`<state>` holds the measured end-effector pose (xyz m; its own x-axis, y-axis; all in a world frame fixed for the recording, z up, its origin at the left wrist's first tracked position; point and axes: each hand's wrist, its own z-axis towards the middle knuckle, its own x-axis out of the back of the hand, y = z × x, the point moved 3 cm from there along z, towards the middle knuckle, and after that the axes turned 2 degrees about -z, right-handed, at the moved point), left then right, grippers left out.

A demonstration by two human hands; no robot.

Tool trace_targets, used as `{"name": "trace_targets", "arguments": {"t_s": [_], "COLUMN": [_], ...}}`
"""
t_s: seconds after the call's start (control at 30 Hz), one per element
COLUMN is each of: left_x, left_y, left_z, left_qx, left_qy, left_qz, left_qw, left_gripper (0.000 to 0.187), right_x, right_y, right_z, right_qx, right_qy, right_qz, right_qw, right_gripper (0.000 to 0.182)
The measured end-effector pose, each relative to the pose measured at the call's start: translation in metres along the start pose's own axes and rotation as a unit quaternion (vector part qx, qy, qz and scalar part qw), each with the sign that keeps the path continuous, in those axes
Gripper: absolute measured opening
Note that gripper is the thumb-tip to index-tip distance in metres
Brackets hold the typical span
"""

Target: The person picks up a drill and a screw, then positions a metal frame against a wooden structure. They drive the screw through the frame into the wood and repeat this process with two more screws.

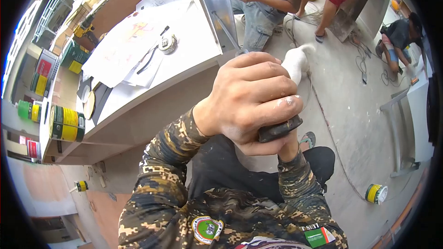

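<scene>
We look down at our left hand (251, 99), closed tight around a dark handle (279, 129) close to the camera. Our right hand is almost wholly hidden behind it; only its camouflage sleeve (300, 180) shows. Past the knuckles a white cloth (296, 62) pokes out. To the left stands a pale counter (184, 41) with paper sheets (124, 48), a tape measure (168, 44) and yellow cans (67, 123) on it. Other people (270, 0) crouch on the grey floor (350, 110), where cables and a tape roll (376, 193) lie.
</scene>
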<state>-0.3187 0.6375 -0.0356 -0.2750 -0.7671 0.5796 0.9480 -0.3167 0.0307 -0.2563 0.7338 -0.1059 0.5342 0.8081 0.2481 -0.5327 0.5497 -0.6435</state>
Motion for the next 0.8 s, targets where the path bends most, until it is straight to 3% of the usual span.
{"name": "trace_targets", "arguments": {"t_s": [0.2,0.3,0.47,0.57,0.63,0.67,0.73,0.77,0.8], "left_x": [0.002,0.000,-0.003,-0.007,-0.001,0.003,0.011,0.011,0.004], "left_y": [0.003,0.004,0.008,0.013,0.020,0.025,0.036,0.040,0.052], "left_z": [-0.004,-0.005,-0.004,-0.006,-0.003,-0.005,0.000,0.004,0.011], "left_qx": [-0.010,-0.004,0.042,0.096,0.181,0.223,0.350,0.424,0.435], "left_qy": [-0.021,-0.058,-0.101,-0.110,-0.140,-0.176,-0.117,-0.032,-0.025], "left_qz": [0.004,0.026,0.050,0.039,0.061,0.056,0.053,-0.022,-0.022], "left_qw": [1.000,0.998,0.993,0.988,0.971,0.957,0.928,0.905,0.900], "left_gripper": [0.038,0.037,0.036,0.036,0.036,0.050,0.065,0.087,0.087], "right_x": [-0.001,-0.008,-0.004,-0.004,-0.007,-0.007,-0.009,-0.010,-0.011], "right_y": [-0.006,0.016,0.025,0.031,0.034,0.032,0.031,0.032,0.032], "right_z": [-0.014,-0.016,-0.011,-0.012,-0.020,-0.019,-0.019,-0.018,-0.018], "right_qx": [-0.039,-0.122,-0.085,-0.108,-0.113,-0.094,-0.096,-0.097,-0.096], "right_qy": [0.037,-0.049,-0.060,-0.091,-0.071,-0.061,-0.086,-0.100,-0.100], "right_qz": [0.037,0.118,0.089,0.098,0.079,0.070,0.012,0.015,0.003], "right_qw": [0.998,0.984,0.991,0.985,0.988,0.991,0.992,0.990,0.990], "right_gripper": [0.026,0.033,0.049,0.049,0.048,0.047,0.048,0.048,0.049]}}
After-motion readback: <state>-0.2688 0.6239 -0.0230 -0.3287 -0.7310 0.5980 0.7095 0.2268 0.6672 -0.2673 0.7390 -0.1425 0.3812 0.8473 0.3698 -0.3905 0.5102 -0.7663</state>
